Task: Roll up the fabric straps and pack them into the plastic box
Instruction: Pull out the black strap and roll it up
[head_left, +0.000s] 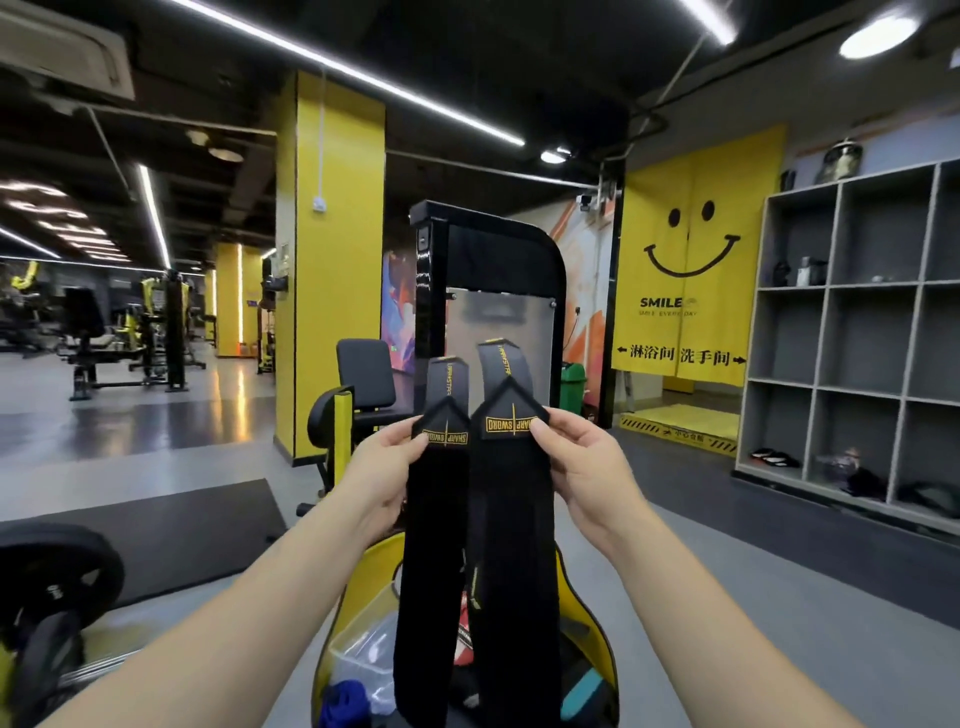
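Gym floor (779, 597), each hand (382, 478) (589, 467) pinching a hanging black strap (434, 545) (511, 545).

Gym — weight machines (156, 332), lockers (852, 332)

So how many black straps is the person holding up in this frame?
2. The left strap hangs from the left hand; the right strap hangs from the right hand. More may lie hidden in the clutter below.

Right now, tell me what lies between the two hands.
In the head view, only the two black fabric straps hang side by side between the left hand and right hand, each pinching one strap's top.
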